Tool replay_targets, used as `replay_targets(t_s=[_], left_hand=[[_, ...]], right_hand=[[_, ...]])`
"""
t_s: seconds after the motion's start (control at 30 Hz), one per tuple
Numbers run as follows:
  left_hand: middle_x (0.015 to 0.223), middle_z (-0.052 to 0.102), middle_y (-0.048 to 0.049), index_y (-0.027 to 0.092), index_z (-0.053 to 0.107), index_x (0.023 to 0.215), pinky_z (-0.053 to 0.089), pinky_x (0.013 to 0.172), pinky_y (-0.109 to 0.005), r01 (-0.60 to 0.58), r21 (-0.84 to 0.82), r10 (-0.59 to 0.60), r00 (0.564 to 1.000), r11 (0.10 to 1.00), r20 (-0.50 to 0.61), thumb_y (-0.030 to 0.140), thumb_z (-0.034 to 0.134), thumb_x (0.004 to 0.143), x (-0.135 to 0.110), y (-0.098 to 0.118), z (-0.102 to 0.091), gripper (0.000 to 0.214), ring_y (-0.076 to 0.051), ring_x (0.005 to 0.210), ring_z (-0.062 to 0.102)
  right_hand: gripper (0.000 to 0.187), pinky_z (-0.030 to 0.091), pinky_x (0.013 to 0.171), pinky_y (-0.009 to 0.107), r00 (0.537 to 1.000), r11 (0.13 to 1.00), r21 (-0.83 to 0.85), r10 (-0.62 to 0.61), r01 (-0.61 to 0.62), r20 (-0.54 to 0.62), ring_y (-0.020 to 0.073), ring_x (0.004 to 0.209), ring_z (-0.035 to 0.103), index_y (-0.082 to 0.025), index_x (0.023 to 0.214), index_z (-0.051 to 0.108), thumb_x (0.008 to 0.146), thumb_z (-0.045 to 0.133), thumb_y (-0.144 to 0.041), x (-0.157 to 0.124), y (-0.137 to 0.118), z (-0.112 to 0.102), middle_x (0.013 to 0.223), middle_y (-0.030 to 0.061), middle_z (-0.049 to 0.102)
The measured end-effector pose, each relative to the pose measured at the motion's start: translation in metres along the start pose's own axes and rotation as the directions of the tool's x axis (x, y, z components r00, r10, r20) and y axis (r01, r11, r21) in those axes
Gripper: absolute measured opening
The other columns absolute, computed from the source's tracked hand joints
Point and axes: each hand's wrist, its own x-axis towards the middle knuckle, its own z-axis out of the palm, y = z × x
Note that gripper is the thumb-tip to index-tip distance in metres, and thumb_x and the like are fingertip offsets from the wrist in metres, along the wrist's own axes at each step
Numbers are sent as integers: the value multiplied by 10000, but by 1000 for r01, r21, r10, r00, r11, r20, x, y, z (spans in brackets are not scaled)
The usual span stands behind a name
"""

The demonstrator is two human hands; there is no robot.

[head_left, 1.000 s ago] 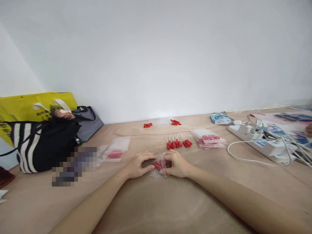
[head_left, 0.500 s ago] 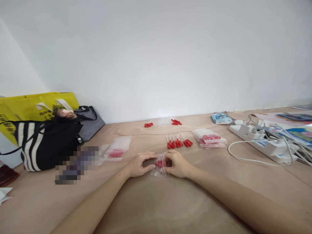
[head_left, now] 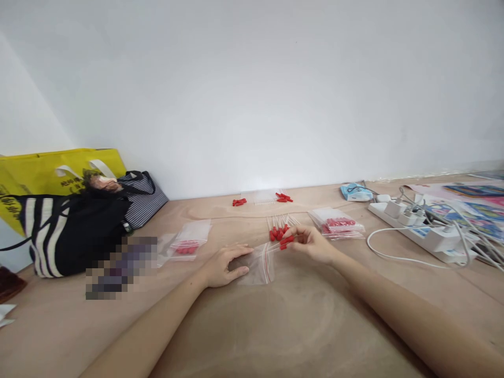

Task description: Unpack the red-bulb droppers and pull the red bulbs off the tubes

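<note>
A clear zip bag lies flat on the table in front of me, with no red pieces visible inside. My left hand rests at its left edge, thumb and fingers apart, the thumb touching the plastic. To the right of the bag, my right hand pinches a few red-tipped sticks, their thin pale shafts partly hidden. Just behind, more red-tipped sticks lie side by side, tips toward me. Stacked filled bags are at the right, and another filled bag lies to the left.
Red pieces and a clear bag lie by the wall. On the right are a power strip with cables, a blue packet and printed sheets. A black bag and yellow bag stand left.
My right hand has left the clear bag and moved right and slightly away, now holding red-tipped sticks. Red pieces seen at the bag no longer show there. My left hand has hardly moved.
</note>
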Motion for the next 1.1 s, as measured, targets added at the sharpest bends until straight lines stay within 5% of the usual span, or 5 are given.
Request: replay_targets(t_s=[0.13,0.3,0.5,0.77,1.1], left_hand=[[1308,414,-24,255,405,1245,155,1045,-467,52,27,-53,998,998,38,163,484,725,2,6,-6,534,-214,1264,262],[1372,307,-48,203,364,1283,168,1054,-406,315,10,-313,945,949,-95,241,361,811,13,33,9,473,-194,1288,197],[1427,109,-48,318,219,1328,41,1004,-558,238,172,-260,959,956,117,540,269,830,11,53,28,548,-297,1298,3],[1386,272,-87,254,329,1292,135,997,-533,305,150,-311,950,941,19,468,229,865,13,44,23,488,-275,1286,168],[965,601,-25,209,557,1035,411,726,-261,339,-3,-339,940,941,-38,376,582,673,10,-1,-13,400,-171,851,554]], right_hand=[[235,400,493,215,958,998,59,3,15,-288,71,479,491,-163,776,554,597,650,-281,11,-5,-42,605,-24,578],[261,429,523,247,770,971,-232,-194,62,-608,119,586,549,-178,851,545,655,608,-338,18,10,-55,764,28,603],[169,463,661,299,789,585,-787,-571,196,-228,156,714,564,-203,878,591,777,477,-276,20,35,-40,864,63,584],[232,399,673,273,855,210,-946,-507,248,111,161,791,536,-214,946,614,826,416,-196,21,41,-33,877,65,602],[170,301,701,302,883,151,-969,-457,193,105,170,812,504,-226,837,641,780,483,-252,12,33,-29,843,32,632]])
